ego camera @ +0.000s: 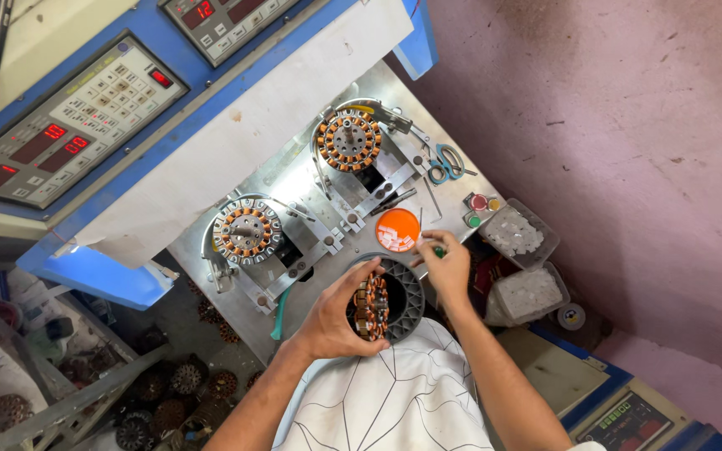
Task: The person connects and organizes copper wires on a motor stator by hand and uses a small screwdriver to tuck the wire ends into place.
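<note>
My left hand (338,317) grips a round stator wound with copper coils (370,306), held on edge over a grey ribbed ring (407,294) at the front of the metal machine plate (294,179). My right hand (444,266) is just right of it, fingertips pinched near a small green-tipped part beside an orange dish (397,227) holding small white pieces. Two more copper-wound stators sit mounted on the plate, one on the left (246,231) and one farther back (348,140).
Blue-handled scissors (445,162) lie at the plate's right edge, near red, yellow and green buttons (480,209). Two clear tubs of white pieces (518,234) stand to the right. A blue control panel with red displays (68,125) is at the left. Dark stators lie on the floor (177,392).
</note>
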